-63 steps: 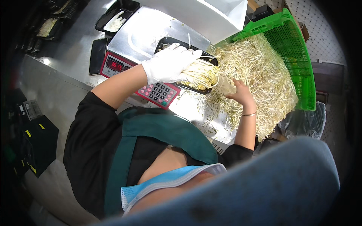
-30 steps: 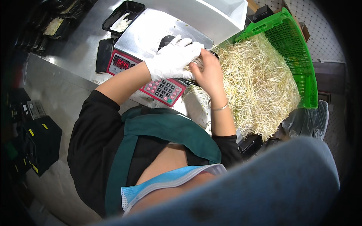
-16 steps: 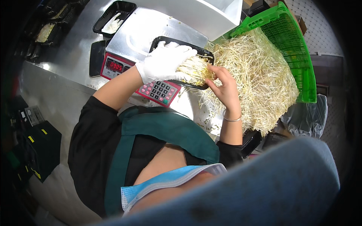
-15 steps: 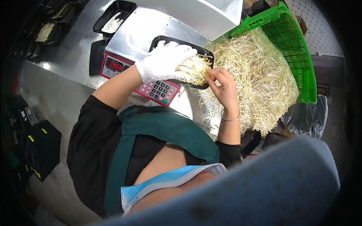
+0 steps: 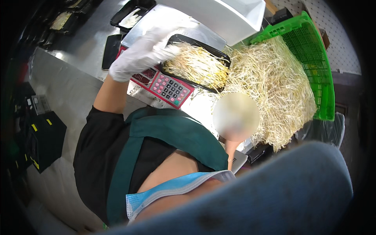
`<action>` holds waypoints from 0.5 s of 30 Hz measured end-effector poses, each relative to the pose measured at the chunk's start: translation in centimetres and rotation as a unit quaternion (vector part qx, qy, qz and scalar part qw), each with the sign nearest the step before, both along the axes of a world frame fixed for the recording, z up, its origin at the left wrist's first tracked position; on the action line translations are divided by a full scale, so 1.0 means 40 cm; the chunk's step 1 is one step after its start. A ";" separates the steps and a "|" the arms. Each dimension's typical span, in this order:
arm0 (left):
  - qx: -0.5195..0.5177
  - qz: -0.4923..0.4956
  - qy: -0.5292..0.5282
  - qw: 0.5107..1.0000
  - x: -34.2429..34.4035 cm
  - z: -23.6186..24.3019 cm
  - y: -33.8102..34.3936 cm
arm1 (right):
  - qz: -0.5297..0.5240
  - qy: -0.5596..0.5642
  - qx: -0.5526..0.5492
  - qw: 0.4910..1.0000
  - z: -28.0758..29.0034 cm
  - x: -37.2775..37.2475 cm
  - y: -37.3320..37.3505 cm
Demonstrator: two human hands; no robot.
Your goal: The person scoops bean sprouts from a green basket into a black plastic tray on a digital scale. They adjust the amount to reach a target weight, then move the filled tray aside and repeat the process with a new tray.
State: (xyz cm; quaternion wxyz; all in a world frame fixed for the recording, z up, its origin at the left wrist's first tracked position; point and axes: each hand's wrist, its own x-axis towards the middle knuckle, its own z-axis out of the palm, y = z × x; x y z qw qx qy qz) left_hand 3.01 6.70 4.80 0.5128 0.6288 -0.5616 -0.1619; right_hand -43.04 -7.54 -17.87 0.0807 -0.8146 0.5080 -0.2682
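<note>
My left hand (image 5: 139, 56), in a white glove and slightly smeared, is above the scale's left part with its fingers stretched and apart, holding nothing. Beside its fingertips is a black plastic tray (image 5: 228, 59) filled with bean sprouts (image 5: 199, 64); it rests on the metal pan of a red weighing scale (image 5: 170, 89). My bare right hand (image 5: 232, 145) is low near the table's front edge, by a large heap of bean sprouts (image 5: 274, 86). A round blurred patch covers most of it, so its fingers are hidden.
A green plastic crate (image 5: 325, 86) backs the sprout heap on the right. A white bin (image 5: 235, 19) stands behind the scale. At the back left are a black tray (image 5: 147, 4) with a white glove (image 5: 130, 18) and a dark flat device (image 5: 111, 51). Dark boxes stand lower left.
My left hand has lifted off the sprouts and moved left. My right hand has let go of the sprouts at the tray's edge and drawn back toward my body. The view has shifted slightly.
</note>
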 end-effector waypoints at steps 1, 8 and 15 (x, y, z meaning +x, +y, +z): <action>-0.014 0.045 0.084 0.995 0.029 -0.037 0.033 | 0.001 -0.004 0.044 0.999 -0.045 -0.011 0.056; -0.030 0.164 0.065 0.984 0.079 -0.108 0.110 | 0.117 0.136 0.043 0.983 0.023 0.323 -0.014; 0.007 0.080 -0.308 0.948 -0.064 -0.099 -0.023 | 0.215 -0.109 0.086 0.967 0.320 0.509 -0.057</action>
